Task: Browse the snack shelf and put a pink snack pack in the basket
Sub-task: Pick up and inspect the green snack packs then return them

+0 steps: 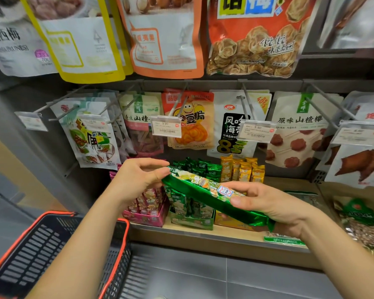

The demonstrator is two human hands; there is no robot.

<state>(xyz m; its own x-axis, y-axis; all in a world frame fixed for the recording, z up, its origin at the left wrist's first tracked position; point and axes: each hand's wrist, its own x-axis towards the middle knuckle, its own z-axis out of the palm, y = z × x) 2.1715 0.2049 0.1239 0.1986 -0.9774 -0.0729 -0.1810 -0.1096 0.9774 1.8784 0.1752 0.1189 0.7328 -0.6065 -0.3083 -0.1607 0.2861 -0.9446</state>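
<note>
Left hand point(138, 175): raised in front of the shelf, thumb and fingertips pinched on the upper-left end of the green snack pack point(205, 190).
Right hand point(266, 201): wrapped round the lower-right half of the same pack, thumb lying on top, fingers curled beneath.
Green snack pack: long and shiny, held tilted between the two hands, left end higher, above the front of the shelf.
Pink snack packs point(147, 199): standing upright in a pink display box point(147, 217) at the left end of the shelf, directly below the left hand and partly hidden by it; neither hand touches them.
Basket point(39, 244): black slatted plastic with an orange rim, low at the left, well apart from the pink packs; the left forearm crosses over it, and what it holds, if anything, is hard to make out.
Shelf point(203, 231): pale wood, with a green box of green packs point(190, 206) just beside the pink box and yellow packs point(242, 169) further right.
Above the shelf: bags hanging from metal hooks in two rows, with price tags point(165, 127) clipped at the hook ends.
</note>
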